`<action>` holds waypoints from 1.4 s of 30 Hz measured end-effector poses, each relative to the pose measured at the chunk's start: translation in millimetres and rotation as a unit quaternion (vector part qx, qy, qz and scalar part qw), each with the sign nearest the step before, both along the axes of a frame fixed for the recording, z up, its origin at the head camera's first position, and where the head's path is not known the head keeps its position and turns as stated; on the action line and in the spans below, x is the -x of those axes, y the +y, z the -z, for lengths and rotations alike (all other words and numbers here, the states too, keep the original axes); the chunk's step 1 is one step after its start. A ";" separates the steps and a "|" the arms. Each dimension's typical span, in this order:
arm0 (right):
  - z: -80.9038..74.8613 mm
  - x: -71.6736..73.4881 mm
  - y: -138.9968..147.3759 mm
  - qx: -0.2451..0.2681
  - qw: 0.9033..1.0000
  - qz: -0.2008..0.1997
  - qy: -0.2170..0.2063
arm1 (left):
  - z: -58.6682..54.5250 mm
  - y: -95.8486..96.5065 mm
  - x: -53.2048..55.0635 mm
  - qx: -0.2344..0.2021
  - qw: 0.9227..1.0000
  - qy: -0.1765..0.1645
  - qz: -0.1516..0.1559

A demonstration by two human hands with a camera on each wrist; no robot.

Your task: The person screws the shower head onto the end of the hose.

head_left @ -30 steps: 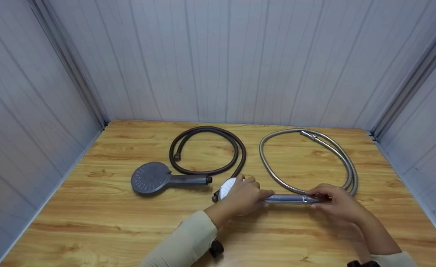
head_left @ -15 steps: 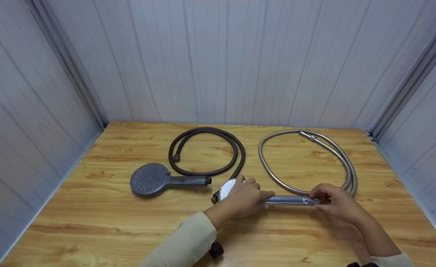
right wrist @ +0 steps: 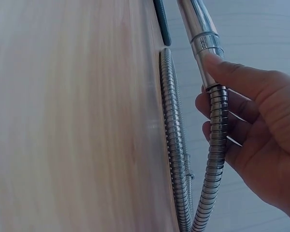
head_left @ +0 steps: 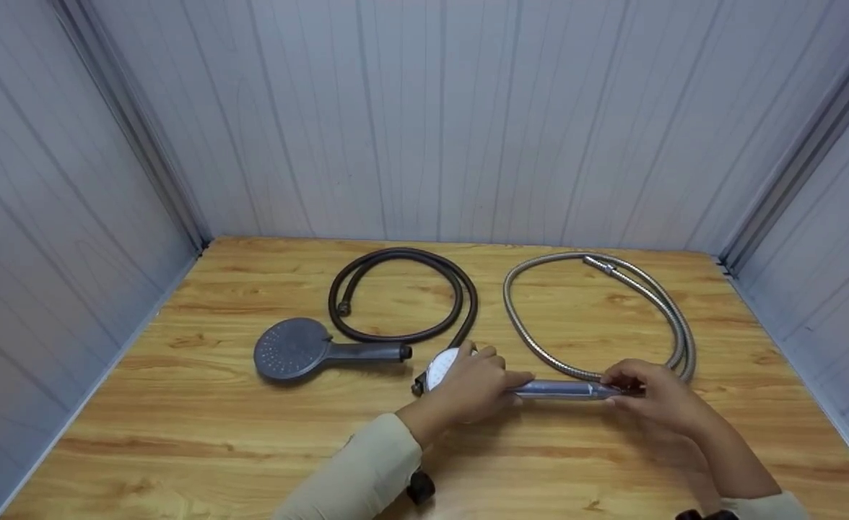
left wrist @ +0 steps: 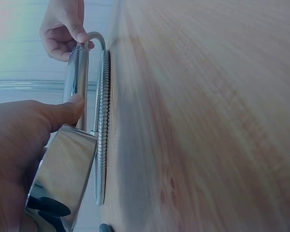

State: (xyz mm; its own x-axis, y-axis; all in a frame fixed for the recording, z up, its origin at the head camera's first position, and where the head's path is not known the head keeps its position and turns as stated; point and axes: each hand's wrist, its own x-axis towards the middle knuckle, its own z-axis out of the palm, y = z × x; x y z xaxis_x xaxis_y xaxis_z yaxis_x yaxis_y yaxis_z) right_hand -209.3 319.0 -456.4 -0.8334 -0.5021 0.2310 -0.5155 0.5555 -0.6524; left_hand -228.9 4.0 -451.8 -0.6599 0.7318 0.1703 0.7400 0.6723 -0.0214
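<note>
My left hand [head_left: 471,386] holds a chrome shower head [head_left: 558,390], gripping it around the neck and covering part of its white spray face. In the left wrist view the thumb lies along the handle. At the handle's other end, my right hand [head_left: 655,393] pinches the smooth metal connector [right wrist: 203,67] of a silver shower hose [right wrist: 217,145] between thumb and fingers. Connector and handle meet end to end in the right wrist view; how tightly they are joined I cannot tell. The rest of the silver hose lies coiled behind the right hand.
A grey shower head [head_left: 291,349] lies left of my left hand, its handle pointing right. Behind it is a coiled dark hose [head_left: 395,338]. A small dark fitting [head_left: 419,384] shows beside the chrome head. Panelled walls enclose the wooden table [head_left: 201,433] on three sides.
My right fingers have shifted slightly at the connector, and the chrome handle has turned or tilted a little. The left hand stays in place.
</note>
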 end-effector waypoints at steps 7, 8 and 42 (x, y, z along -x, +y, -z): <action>-0.6 0.3 1.7 -0.003 1.000 -0.007 -0.003 | -0.4 0.6 0.3 0.007 1.000 -0.002 -0.003; -0.9 0.1 1.9 -0.005 1.000 -0.005 -0.007 | -0.1 0.8 0.5 0.006 1.000 -0.003 -0.003; 0.5 -0.7 -1.5 0.008 1.000 0.028 0.005 | 0.1 2.5 1.4 0.002 1.000 -0.002 0.000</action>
